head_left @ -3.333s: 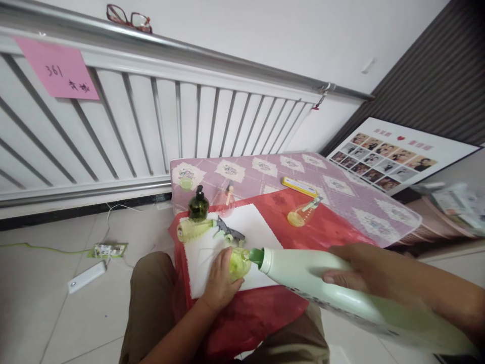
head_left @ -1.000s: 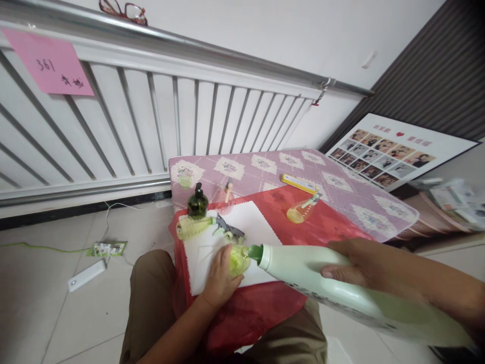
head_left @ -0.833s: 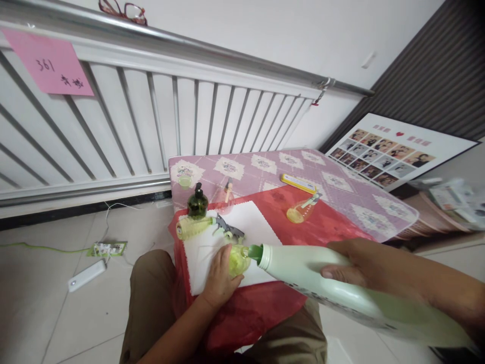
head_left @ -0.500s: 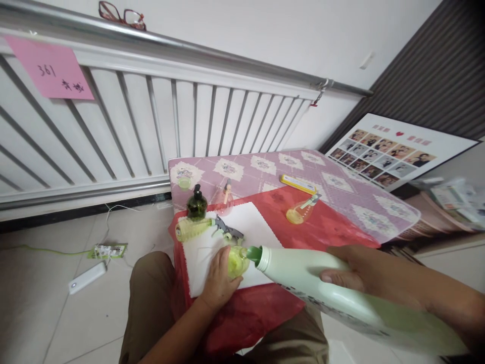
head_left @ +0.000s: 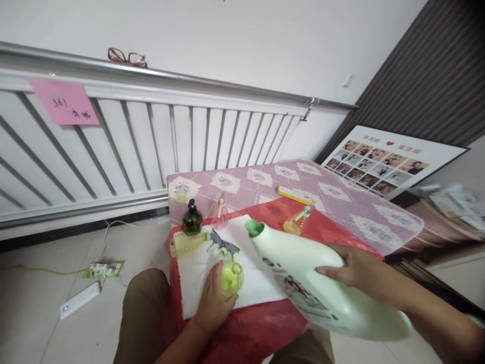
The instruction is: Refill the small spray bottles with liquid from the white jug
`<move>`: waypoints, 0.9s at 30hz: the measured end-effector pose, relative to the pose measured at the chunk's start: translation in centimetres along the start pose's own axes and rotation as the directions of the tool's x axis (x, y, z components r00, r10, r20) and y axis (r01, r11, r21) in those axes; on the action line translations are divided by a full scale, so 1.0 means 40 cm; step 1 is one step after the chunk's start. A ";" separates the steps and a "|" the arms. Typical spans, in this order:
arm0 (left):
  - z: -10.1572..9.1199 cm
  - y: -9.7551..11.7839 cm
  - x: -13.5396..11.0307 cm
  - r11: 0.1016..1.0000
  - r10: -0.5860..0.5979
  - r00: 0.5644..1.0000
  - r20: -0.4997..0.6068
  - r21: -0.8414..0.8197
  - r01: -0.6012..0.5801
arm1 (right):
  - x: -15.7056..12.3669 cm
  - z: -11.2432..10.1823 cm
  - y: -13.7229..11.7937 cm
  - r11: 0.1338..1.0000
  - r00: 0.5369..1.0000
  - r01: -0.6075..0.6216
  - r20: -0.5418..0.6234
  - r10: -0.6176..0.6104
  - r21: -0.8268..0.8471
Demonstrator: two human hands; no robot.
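Observation:
My left hand [head_left: 213, 298] is closed around a small yellow-green bottle [head_left: 231, 279] with an uncovered mouth, standing on a white cloth [head_left: 261, 283]. In my right hand [head_left: 350, 270] is a large pale-green jug [head_left: 303, 258], gripped by its handle and tilted, its green spout up and apart from the small bottle. Grey-and-green spray heads [head_left: 225, 245] lie on the cloth behind the small bottle. Beside them a yellow-green spray bottle [head_left: 189, 244] lies on its side, and a dark green pump bottle [head_left: 192, 218] stands behind that.
A pink clear spray bottle [head_left: 220, 215] and a yellow one [head_left: 295, 224] are farther back on the table. A yellow box [head_left: 295, 195] lies on the flowered tablecloth [head_left: 261, 177]. A white radiator [head_left: 159, 131] runs behind; a power strip [head_left: 102, 269] is on the floor.
The jug's spout has lifted off the small bottle's mouth, and the jug's body has tipped back. My left hand still holds the small bottle. The camera view has tilted upward.

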State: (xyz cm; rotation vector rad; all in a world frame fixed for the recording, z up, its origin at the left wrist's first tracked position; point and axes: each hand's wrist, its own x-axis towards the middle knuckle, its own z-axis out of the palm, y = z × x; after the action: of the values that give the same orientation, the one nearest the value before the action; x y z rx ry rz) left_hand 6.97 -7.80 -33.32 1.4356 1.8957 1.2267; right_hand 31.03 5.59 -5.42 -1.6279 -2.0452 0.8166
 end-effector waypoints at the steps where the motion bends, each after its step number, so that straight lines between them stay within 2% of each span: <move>1: 0.001 -0.001 0.000 1.000 -0.001 1.000 0.004 0.003 0.001 | 0.010 0.001 -0.001 0.999 0.993 -0.034 0.111 0.034 0.004; 2: 0.001 -0.001 -0.001 1.000 -0.001 1.000 0.008 0.008 0.001 | 0.020 0.006 -0.001 0.998 0.985 -0.058 0.163 0.057 0.001; 3: 0.002 -0.001 -0.001 1.000 -0.001 1.000 0.010 0.014 0.001 | 0.030 0.017 0.001 0.998 0.986 -0.070 0.152 0.068 0.007; 6: 0.004 -0.002 0.000 1.000 -0.001 1.000 0.013 0.019 0.001 | 0.068 0.080 0.024 0.991 0.996 -0.024 -0.086 0.036 0.133; 8: 0.006 -0.002 0.002 1.000 -0.006 1.000 0.008 0.017 0.006 | 0.102 0.146 0.046 0.953 0.978 0.081 -0.206 -0.019 0.293; 11: 0.009 -0.002 0.005 1.000 -0.017 1.000 -0.004 0.021 0.018 | 0.157 0.260 0.075 0.932 0.950 0.143 -0.311 -0.035 0.332; 14: 0.012 -0.006 0.007 1.000 -0.019 1.000 -0.001 0.020 0.019 | 0.193 0.366 0.096 0.913 0.927 0.170 -0.375 -0.021 0.370; 17: 0.016 -0.013 0.006 1.000 -0.014 1.000 -0.004 0.011 0.014 | 0.199 0.440 0.116 0.898 0.918 0.161 -0.396 0.016 0.410; 19: 0.019 -0.017 0.005 1.000 -0.007 1.000 -0.012 0.004 0.007 | 0.189 0.467 0.129 0.892 0.915 0.148 -0.400 0.040 0.427; 22: 0.023 -0.020 0.005 1.000 0.000 1.000 -0.010 -0.013 0.000 | 0.158 0.480 0.148 0.884 0.907 0.140 -0.416 0.067 0.447; 27: 0.009 -0.027 0.003 0.994 0.052 0.999 -0.012 -0.094 -0.053 | 0.056 0.487 0.183 0.857 0.859 0.148 -0.494 0.136 0.493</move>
State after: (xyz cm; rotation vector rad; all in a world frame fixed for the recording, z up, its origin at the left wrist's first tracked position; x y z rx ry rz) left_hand 6.64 -7.61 -34.40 1.4402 1.7914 1.3318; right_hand 23.53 5.10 -24.96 -1.3360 -1.3059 0.7394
